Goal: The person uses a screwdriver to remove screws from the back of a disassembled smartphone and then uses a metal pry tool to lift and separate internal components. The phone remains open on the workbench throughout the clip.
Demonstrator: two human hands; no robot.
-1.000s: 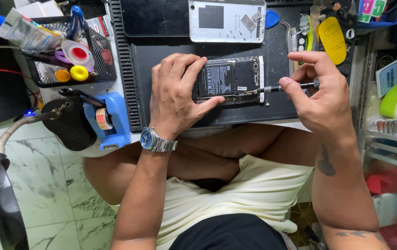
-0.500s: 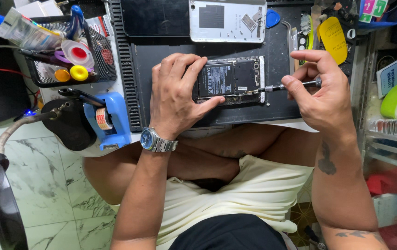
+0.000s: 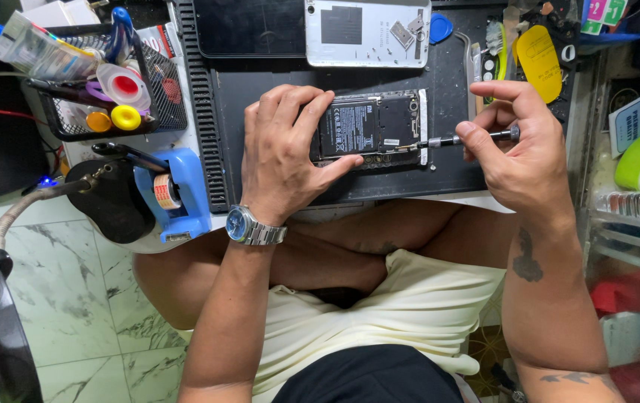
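Black mat (image 3: pixel 275 82) lies under my work. My left hand (image 3: pixel 283 153) presses flat, fingers spread over the opened phone (image 3: pixel 376 127), whose long axis runs left to right. My right hand (image 3: pixel 518 153) curls, thumb and fingers pinching a slim screwdriver (image 3: pixel 469 138) pointing left, its tip at the phone's right edge.

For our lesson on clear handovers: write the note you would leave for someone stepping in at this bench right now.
Left hand presses the opened phone flat on the black mat. Right hand holds a small screwdriver, tip at the phone's right edge. Done: the back cover is off, lying at the mat's far edge. Left: the internal parts remain in place; whether any screws are out cannot be told.
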